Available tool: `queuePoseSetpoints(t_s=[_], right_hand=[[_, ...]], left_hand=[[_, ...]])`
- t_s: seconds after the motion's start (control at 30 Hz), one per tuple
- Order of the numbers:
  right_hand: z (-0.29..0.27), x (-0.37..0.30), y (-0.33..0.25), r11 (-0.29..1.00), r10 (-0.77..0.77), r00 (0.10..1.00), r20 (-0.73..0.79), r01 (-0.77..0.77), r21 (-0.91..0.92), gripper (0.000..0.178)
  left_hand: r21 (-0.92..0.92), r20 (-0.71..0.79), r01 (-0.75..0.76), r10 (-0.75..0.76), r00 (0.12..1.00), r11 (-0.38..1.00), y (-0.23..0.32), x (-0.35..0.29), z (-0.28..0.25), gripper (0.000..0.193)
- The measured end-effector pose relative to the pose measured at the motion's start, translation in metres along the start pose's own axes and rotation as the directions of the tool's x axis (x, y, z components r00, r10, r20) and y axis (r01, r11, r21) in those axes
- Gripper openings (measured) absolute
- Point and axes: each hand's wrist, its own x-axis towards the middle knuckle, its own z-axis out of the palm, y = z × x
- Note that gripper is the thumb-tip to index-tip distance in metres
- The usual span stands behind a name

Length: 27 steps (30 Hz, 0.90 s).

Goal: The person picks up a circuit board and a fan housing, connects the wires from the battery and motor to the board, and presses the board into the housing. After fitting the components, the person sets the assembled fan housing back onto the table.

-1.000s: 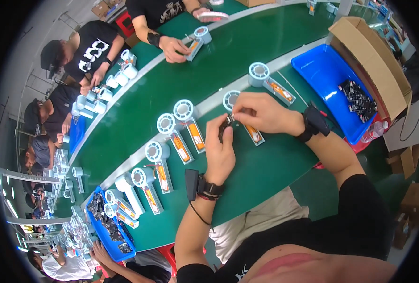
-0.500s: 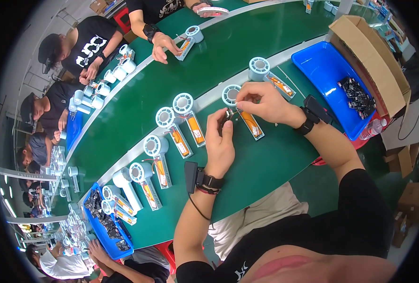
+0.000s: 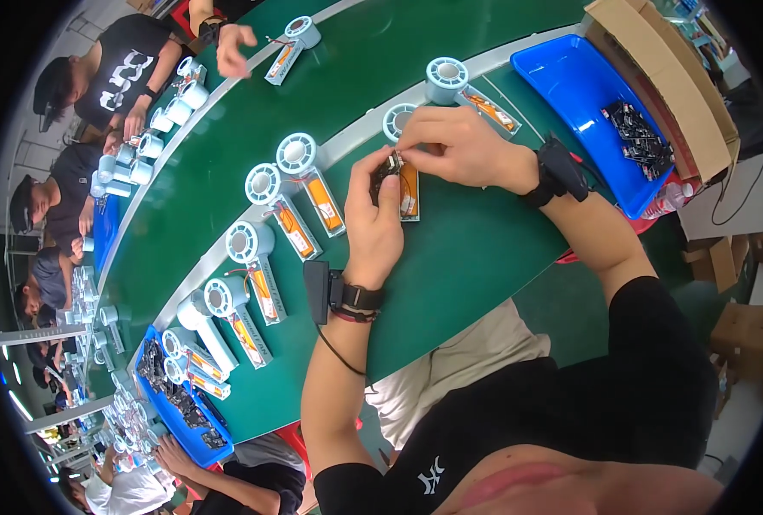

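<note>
My left hand is closed round a small black circuit board, held upright between thumb and fingers. Against the board's upper edge, my right hand pinches something too small to make out. Just beneath both hands lies a light-blue handheld fan, its handle uncovered on an orange battery; my hands partly hide it. Left of it rest more such fans, including one nearby fan and another fan, with wires and orange batteries showing. A further fan stands beyond my right hand.
A blue bin at the right holds black circuit boards, beside an open cardboard box. Another blue bin with boards sits at the lower left. Across the green belt, co-workers handle fans; one hand hovers near a fan.
My right hand has moved in to meet the board in my left hand. Across the belt, a co-worker's hand has drawn away from a fan. The whole view has shifted somewhat.
</note>
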Motion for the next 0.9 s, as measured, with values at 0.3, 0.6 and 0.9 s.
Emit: queuePoseSetpoints(t_s=[0.3, 0.6, 0.9], right_hand=[[0.005, -0.003, -0.001, 0.999, -0.039, 0.999, -0.018, 0.039, -0.013, 0.010], [0.004, 0.002, -0.003, 0.999, -0.007, 1.000, -0.003, 0.007, -0.034, 0.009], [0.004, -0.003, -0.012, 0.947, 0.249, 0.964, 0.089, -0.262, 0.185, 0.009]], left_hand=[[0.059, -0.033, -0.004, 0.006, 0.999, 0.998, -0.006, -0.003, -0.004, 0.032], [0.099, -0.072, -0.057, 0.064, 0.995, 0.993, -0.008, 0.003, -0.003, 0.028], [0.480, -0.057, -0.245, 0.309, 0.949, 0.842, -0.002, -0.003, 0.001, 0.027]])
